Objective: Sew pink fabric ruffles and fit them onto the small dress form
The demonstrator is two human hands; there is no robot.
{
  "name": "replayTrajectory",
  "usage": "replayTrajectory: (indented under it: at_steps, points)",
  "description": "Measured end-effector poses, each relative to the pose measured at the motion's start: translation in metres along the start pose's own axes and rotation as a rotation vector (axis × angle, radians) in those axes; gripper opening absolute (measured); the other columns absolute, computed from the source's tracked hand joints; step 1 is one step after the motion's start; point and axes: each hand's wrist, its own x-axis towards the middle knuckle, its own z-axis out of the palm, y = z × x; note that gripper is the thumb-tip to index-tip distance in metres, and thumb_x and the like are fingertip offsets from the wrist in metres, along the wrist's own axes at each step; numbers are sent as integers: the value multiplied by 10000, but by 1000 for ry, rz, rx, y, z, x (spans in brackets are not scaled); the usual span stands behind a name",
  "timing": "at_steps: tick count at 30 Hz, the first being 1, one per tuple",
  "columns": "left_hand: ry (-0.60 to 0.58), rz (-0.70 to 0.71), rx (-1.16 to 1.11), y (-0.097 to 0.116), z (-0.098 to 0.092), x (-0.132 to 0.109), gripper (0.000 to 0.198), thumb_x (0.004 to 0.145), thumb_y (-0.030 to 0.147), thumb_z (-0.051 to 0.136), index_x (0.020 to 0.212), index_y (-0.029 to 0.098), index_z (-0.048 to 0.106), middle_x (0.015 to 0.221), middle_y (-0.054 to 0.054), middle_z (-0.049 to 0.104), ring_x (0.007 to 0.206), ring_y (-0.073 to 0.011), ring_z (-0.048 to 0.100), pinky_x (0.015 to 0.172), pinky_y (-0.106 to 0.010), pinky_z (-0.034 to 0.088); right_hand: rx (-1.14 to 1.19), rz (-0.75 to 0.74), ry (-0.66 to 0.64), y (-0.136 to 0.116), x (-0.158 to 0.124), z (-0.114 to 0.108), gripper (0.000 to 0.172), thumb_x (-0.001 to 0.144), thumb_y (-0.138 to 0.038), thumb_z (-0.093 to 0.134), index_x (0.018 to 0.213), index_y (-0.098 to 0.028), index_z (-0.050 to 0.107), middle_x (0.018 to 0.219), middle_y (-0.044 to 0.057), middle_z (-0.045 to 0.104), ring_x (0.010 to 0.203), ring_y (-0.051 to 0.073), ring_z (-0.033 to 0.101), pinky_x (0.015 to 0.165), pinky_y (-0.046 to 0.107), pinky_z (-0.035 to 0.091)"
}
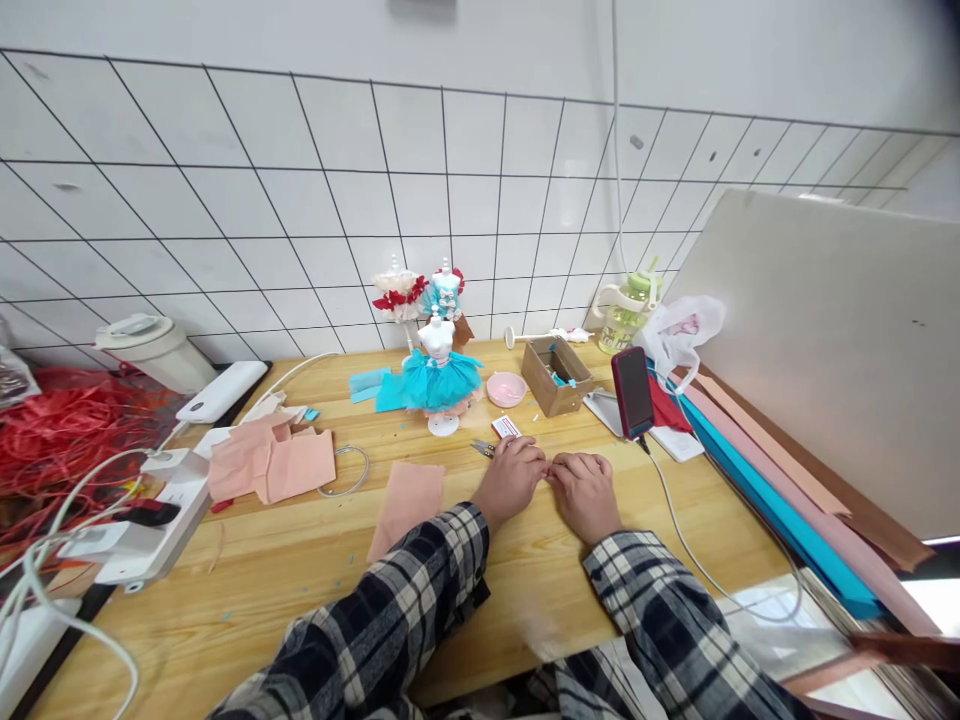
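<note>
My left hand (511, 480) and my right hand (586, 490) rest close together on the wooden table (300, 560), fingers curled and fingertips nearly touching, pinching something too small to make out. Small scissors (482, 447) lie just beyond my left hand, next to a small red-and-white card (506, 427). A pink fabric piece (409, 500) lies left of my left forearm. Behind stands a mini mannequin in a turquoise tutu dress (439, 375).
More pink fabric (270, 460) and a wire ring (349, 470) lie at left, beside a power strip (150, 520) and red raffia (60, 430). A pink dish (505, 388), cardboard box (555, 375), propped phone (633, 392), bottle (626, 315) and coloured sheets (780, 500) sit right.
</note>
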Motion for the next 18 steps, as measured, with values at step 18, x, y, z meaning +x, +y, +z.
replayTrajectory:
  at_steps: [18]
  points:
    - [70, -186, -55, -3, -19, -26, 247, 877, 229, 597, 1095, 269, 705, 1149, -57, 649, 1134, -240, 490, 969, -434, 390, 354, 489, 222, 20, 2, 18, 714, 849, -274, 530, 1499, -173, 251, 1161, 135, 537, 914, 228, 546, 886, 434, 468]
